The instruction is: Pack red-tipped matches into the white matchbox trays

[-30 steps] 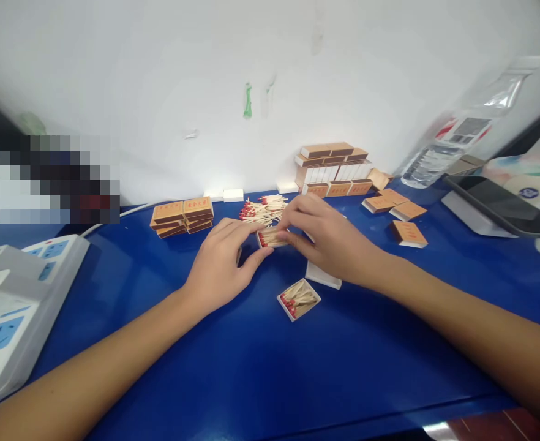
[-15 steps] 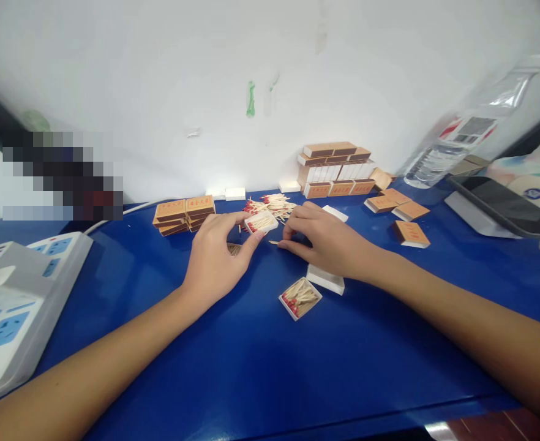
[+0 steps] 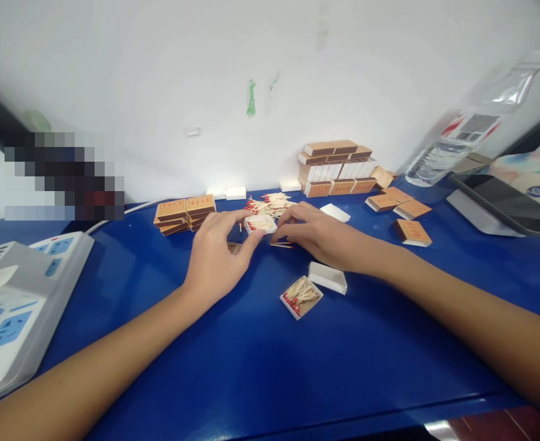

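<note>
My left hand (image 3: pixel 217 254) grips a small white matchbox tray (image 3: pixel 261 225) between thumb and fingers, with red-headed matches in it. My right hand (image 3: pixel 304 229) has its fingertips pinched together at the right side of that tray; what they hold, if anything, is hidden. Just below these fingertips lie loose matches (image 3: pixel 282 245) with red heads pointing right. Behind both hands is a heap of matches (image 3: pixel 272 205). Closer to me, a filled tray (image 3: pixel 302 297) of matches rests on the table beside an unfilled white tray (image 3: pixel 327 278). Another tray (image 3: pixel 234 248) is partly hidden by my left hand.
Orange matchboxes (image 3: pixel 185 212) are stacked at left, and a taller matchbox stack (image 3: pixel 337 171) stands against the wall. Several matchbox sleeves (image 3: pixel 412 233) lie at right, near a water bottle (image 3: pixel 453 138) and a phone (image 3: pixel 509 205). A power strip (image 3: pixel 45 306) occupies the left side.
My right hand has moved slightly left, its fingertips now at the tray's edge. The matches below it show more fully. My left hand still holds the tray, tilted a little differently.
</note>
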`<control>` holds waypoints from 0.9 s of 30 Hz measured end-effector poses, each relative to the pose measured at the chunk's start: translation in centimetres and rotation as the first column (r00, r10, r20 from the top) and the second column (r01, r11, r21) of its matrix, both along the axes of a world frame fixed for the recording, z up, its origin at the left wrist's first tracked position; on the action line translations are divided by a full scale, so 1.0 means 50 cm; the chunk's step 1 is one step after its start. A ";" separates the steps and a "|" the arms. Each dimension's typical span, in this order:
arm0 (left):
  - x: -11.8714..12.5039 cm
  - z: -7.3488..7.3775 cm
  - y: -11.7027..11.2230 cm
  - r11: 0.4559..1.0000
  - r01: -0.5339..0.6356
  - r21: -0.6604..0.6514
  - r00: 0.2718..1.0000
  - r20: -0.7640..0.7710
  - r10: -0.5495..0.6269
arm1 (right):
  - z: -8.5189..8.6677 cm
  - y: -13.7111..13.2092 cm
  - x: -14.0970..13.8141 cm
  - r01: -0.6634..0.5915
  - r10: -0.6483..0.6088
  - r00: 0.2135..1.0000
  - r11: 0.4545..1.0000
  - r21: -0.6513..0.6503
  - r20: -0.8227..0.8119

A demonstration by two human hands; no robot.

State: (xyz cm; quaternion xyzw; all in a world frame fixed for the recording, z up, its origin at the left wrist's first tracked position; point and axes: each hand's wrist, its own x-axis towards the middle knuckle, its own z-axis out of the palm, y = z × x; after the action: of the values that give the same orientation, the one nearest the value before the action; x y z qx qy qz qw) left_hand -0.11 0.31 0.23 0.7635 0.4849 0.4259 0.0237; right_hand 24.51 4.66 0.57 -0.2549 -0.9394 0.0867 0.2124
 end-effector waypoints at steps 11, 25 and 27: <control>0.000 -0.002 -0.001 1.000 0.006 0.016 0.999 0.033 -0.007 | 0.004 -0.016 -0.007 -0.013 0.014 0.999 1.000 -0.021 0.034; 0.003 0.002 -0.003 1.000 -0.025 0.016 0.998 0.053 0.024 | 0.016 -0.028 -0.005 0.025 -0.019 0.998 0.995 -0.097 0.053; 0.003 0.002 -0.002 1.000 -0.023 0.012 0.998 0.061 0.022 | 0.016 -0.031 -0.008 -0.032 0.038 0.998 0.990 -0.134 0.047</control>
State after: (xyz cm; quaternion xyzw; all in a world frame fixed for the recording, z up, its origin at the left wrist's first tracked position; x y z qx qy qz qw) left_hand 0.03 0.19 0.33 0.7447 0.4898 0.4524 0.0287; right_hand 24.09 3.13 1.36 -0.2541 -0.9407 0.1467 0.1701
